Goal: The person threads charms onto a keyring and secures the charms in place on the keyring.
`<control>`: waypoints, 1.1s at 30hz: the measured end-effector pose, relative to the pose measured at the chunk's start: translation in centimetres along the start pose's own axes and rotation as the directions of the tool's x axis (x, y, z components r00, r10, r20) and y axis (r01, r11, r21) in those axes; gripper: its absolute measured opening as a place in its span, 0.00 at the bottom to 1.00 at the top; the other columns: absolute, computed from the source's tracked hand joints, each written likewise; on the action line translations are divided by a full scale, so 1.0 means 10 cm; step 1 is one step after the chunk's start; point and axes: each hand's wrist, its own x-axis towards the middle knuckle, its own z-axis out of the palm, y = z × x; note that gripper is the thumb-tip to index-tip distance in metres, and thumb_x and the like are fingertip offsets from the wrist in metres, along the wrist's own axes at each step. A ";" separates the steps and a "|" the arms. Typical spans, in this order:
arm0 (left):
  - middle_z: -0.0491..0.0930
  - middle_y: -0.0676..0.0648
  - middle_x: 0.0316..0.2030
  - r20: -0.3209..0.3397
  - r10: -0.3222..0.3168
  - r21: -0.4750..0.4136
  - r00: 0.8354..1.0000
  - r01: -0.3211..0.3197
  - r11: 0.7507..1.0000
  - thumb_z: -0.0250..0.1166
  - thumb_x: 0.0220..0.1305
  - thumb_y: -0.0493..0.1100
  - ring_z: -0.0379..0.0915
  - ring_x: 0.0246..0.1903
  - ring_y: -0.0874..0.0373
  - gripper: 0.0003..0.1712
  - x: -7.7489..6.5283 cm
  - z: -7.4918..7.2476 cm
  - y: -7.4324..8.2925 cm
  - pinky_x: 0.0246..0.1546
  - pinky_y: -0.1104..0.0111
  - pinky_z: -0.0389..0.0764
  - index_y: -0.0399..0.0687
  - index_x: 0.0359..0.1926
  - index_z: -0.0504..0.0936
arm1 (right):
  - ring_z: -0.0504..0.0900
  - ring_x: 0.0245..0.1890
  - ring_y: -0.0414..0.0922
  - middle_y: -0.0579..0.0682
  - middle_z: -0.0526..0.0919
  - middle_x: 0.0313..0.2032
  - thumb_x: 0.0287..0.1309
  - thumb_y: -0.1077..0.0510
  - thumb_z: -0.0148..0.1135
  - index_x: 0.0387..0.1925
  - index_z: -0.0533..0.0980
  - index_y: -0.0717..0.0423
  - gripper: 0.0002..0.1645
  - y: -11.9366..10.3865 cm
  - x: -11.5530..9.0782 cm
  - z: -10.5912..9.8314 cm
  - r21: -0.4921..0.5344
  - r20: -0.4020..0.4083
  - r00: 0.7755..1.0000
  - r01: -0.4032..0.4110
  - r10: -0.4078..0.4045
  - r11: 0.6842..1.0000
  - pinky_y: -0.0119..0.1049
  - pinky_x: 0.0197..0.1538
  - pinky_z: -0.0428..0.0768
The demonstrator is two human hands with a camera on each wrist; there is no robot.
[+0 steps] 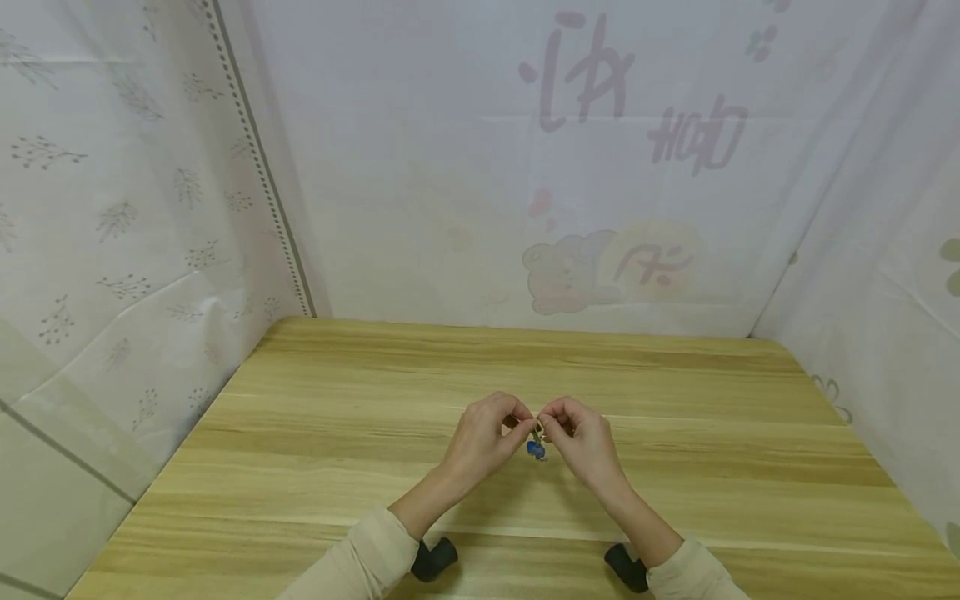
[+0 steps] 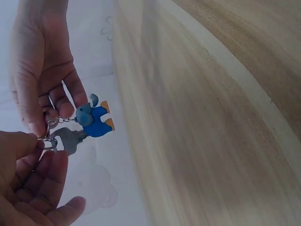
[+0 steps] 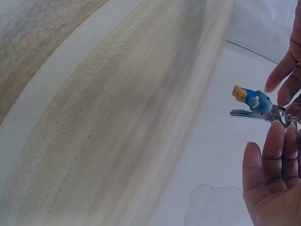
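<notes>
Close together over the table, my left hand (image 1: 483,433) and right hand (image 1: 585,442) both pinch the metal key ring (image 2: 46,144) of a keychain between thumb and fingertips. A silver key (image 2: 69,140) hangs from the ring. Beside the key, on a short chain (image 2: 62,120), dangles a small blue elephant-like figure (image 2: 95,123) with orange feet. In the right wrist view, the key (image 3: 248,114) lies just under the figure (image 3: 256,100). Fingers hide part of the ring.
Below the hands spreads a wood-grain table (image 1: 360,375). Pale printed cloth (image 1: 405,167) hangs behind it and at both sides. Dark rounded devices (image 1: 435,560) show by both wrists, near the front.
</notes>
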 end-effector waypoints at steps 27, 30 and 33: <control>0.81 0.52 0.26 -0.004 -0.001 -0.021 1.000 0.000 1.000 0.67 0.58 0.39 0.78 0.27 0.62 0.04 -0.02 0.02 0.00 0.29 0.74 0.77 0.47 0.28 0.81 | 0.71 0.20 0.35 0.54 0.78 0.22 0.59 0.69 0.59 0.29 0.77 0.64 0.04 -0.14 -0.05 -0.01 0.000 -0.012 1.000 0.027 -0.027 1.000 0.24 0.23 0.67; 0.80 0.53 0.25 -0.011 0.009 -0.038 1.000 -0.009 0.999 0.67 0.58 0.38 0.78 0.28 0.62 0.03 -0.02 0.02 0.00 0.30 0.74 0.78 0.47 0.27 0.81 | 0.72 0.20 0.36 0.54 0.79 0.22 0.59 0.69 0.59 0.29 0.77 0.63 0.04 -0.16 -0.06 -0.02 0.007 -0.010 1.000 0.005 -0.005 1.000 0.24 0.24 0.68; 0.81 0.52 0.25 -0.016 0.016 -0.054 1.000 -0.017 0.998 0.67 0.57 0.38 0.78 0.27 0.62 0.04 -0.03 0.02 -0.01 0.30 0.74 0.78 0.46 0.27 0.81 | 0.74 0.22 0.37 0.51 0.79 0.23 0.59 0.67 0.59 0.29 0.78 0.61 0.04 -0.05 -0.03 0.00 0.007 -0.010 1.000 0.018 -0.018 1.000 0.24 0.25 0.71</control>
